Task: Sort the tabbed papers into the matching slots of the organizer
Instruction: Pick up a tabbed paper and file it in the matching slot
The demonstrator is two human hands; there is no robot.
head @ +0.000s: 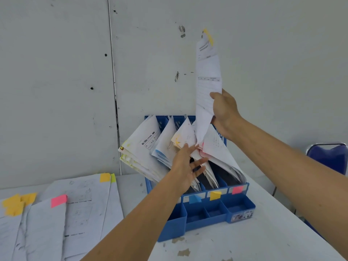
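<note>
A blue slotted organizer (243,206) stands on the white table, its slots marked by blue, yellow and pink tabs on the front rail. Bent stacks of filed papers (143,147) lean out of the slots. My right hand (225,112) grips a yellow-tabbed paper (207,72) upright, its lower end among the sheets over the yellow and pink slots. My left hand (185,166), fingers spread, presses against the filed sheets in the middle slots and holds them aside.
Loose tabbed papers (56,213) with yellow and pink tabs lie spread on the table at the left. A blue chair (329,157) stands at the right behind the table edge. A scuffed white wall rises directly behind the organizer.
</note>
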